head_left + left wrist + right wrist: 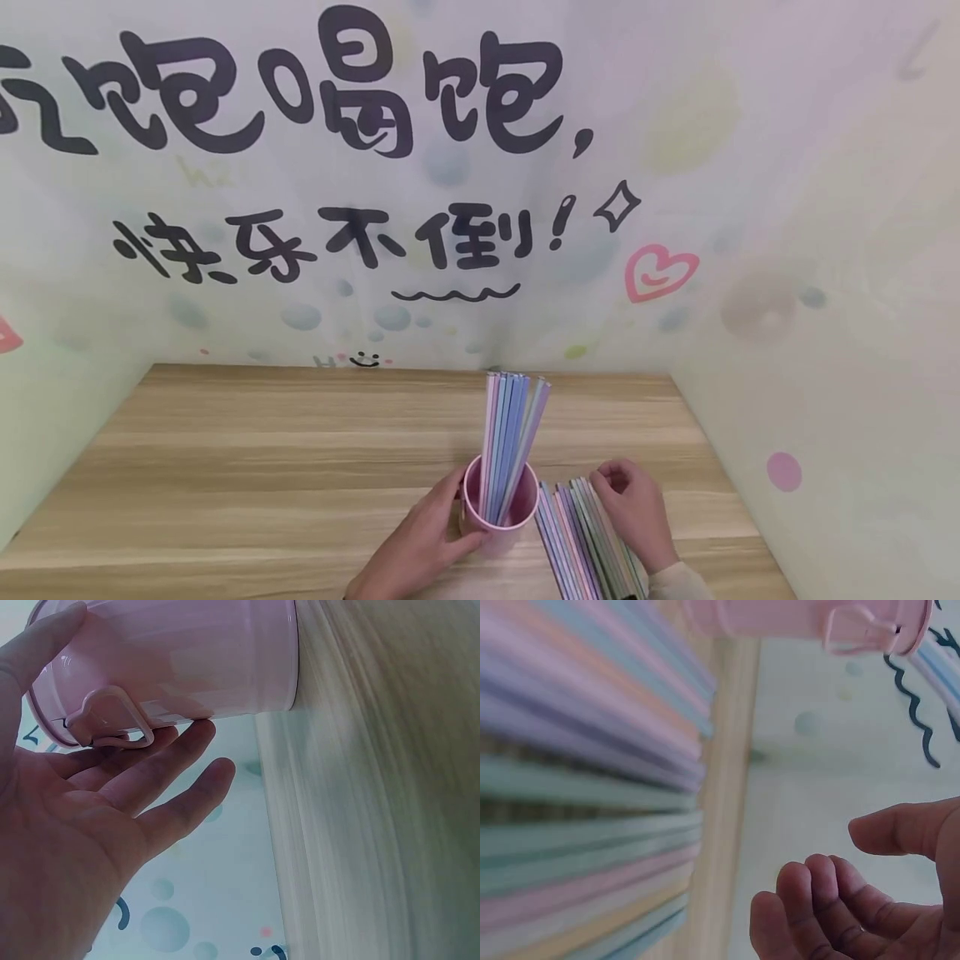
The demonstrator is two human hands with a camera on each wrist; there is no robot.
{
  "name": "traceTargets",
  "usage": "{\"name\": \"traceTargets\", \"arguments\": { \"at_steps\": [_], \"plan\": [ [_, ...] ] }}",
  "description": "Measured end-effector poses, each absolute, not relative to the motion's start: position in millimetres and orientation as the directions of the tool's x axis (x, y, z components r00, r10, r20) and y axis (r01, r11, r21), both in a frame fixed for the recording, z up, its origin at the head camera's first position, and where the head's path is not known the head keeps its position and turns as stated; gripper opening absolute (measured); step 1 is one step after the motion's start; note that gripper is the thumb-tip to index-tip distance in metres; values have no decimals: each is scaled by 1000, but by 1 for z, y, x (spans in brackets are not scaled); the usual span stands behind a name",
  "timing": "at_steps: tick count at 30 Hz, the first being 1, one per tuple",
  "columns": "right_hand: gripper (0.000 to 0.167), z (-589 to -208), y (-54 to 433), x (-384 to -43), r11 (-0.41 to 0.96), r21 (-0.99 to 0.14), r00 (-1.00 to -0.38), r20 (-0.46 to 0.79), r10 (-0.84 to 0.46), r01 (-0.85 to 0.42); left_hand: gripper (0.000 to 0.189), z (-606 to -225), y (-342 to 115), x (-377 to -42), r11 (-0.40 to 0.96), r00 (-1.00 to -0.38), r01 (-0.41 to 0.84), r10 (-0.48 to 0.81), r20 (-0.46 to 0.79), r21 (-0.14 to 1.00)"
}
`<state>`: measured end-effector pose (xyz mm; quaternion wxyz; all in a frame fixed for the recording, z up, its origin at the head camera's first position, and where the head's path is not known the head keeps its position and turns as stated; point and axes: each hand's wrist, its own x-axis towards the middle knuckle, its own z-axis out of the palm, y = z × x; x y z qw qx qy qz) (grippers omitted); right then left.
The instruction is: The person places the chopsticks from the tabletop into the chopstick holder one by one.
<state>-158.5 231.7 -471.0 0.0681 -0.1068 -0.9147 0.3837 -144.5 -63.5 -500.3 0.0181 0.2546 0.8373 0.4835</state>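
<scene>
In the head view my left hand [423,535] grips a pink pail [501,543] that stands on the table. Long slim pastel sticks [504,442] rise from it, tilted and fanning out to the right. In the left wrist view the thumb lies on one side of the pail [187,660] and the fingers on the other, by its looped side handle [120,712]. My right hand [637,504] is at the far end of a row of similar sticks [577,533]. The right wrist view shows its fingers loosely bent, apart from the thumb, with nothing between them.
The wood-grain table [262,483] meets a white back wall [450,333] printed with black characters and dots. A side wall [847,375] rises close on the right. The row of sticks lies just right of the pail, running toward the front edge.
</scene>
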Motion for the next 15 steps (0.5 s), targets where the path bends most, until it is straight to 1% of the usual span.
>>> {"name": "traceTargets", "arguments": {
  "at_steps": [7,15],
  "plan": [
    [16,-493,265,-145,715,-659,-962,-51,267,233,86,-498,-63,-144,403,-870,407,444,213,820],
    [4,-511,279,-132,776,-588,-973,-115,201,229,85,-498,-63,-143,406,-868,418,444,225,813]
  ]
}}
